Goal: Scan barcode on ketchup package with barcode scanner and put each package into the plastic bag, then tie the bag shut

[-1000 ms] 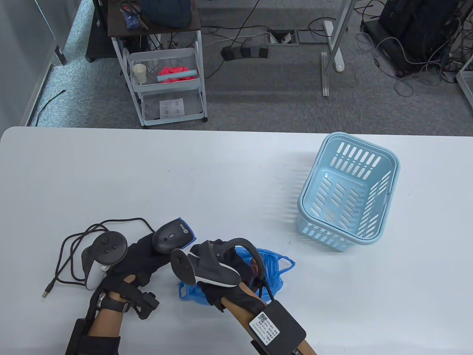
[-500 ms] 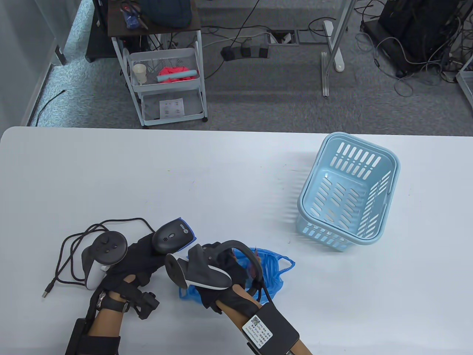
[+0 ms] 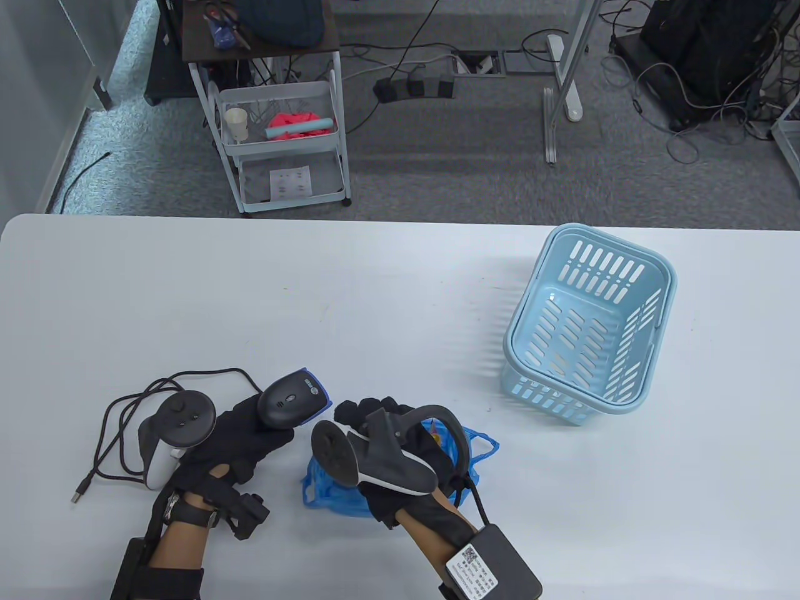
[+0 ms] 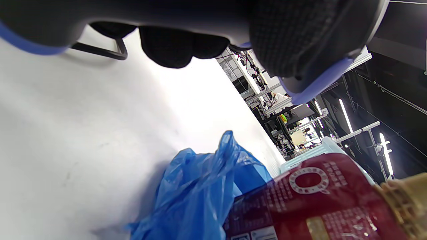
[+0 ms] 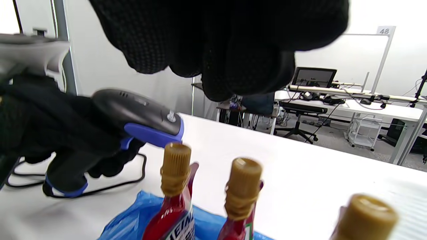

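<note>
My left hand (image 3: 250, 431) grips the grey and blue barcode scanner (image 3: 290, 400), whose nose points right toward the blue plastic bag (image 3: 328, 494). My right hand (image 3: 359, 412) hovers over that bag; its fingers (image 5: 227, 50) curl in a bunch and I see nothing held in them. Three red ketchup packages with tan caps (image 5: 175, 173) (image 5: 242, 186) (image 5: 365, 213) stand out of the bag (image 5: 130, 220), the leftmost just below the scanner (image 5: 136, 115). In the left wrist view one red package (image 4: 317, 200) lies tilted over the bag (image 4: 200, 186).
A light blue slotted basket (image 3: 669, 275) stands at the right of the white table (image 3: 375, 300). The scanner's black cable (image 3: 125, 406) loops at the left, its plug (image 3: 76, 497) near the front edge. A trolley and cables lie on the floor beyond.
My right hand has shifted right and a little forward over the bag, and its fingertips now show beyond the tracker. The left hand and scanner have stayed put.
</note>
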`<state>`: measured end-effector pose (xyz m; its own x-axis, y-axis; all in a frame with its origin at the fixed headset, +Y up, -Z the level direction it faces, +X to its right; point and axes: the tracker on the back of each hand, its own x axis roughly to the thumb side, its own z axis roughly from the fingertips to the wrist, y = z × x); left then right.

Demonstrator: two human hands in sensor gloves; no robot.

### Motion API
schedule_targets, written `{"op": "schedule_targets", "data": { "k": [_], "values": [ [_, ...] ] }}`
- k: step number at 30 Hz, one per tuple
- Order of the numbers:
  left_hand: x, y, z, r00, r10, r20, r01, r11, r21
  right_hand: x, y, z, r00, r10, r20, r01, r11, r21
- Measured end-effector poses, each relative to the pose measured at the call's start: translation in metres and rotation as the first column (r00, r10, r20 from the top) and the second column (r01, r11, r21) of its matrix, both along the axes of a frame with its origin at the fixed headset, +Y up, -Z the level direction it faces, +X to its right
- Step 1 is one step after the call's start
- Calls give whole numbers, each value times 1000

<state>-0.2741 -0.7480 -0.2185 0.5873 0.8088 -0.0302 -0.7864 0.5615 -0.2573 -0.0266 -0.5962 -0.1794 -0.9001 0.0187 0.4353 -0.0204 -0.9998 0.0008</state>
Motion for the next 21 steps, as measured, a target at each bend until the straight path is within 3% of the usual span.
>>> {"op": "schedule_targets", "data": {
  "k": [10,15,21],
  "values": [
    [1,0,0,1000,-16,4,16,1000,2,73,4,13,994,-89,61,83,991,102],
    [2,1,0,1000,-26,4,26,1000,8,116,-9,17,987,-110,115,99,990,96],
    [3,1,0,999,-31,6,31,999,12,159,-40,22,979,-110,169,100,993,63]
  ]
}}
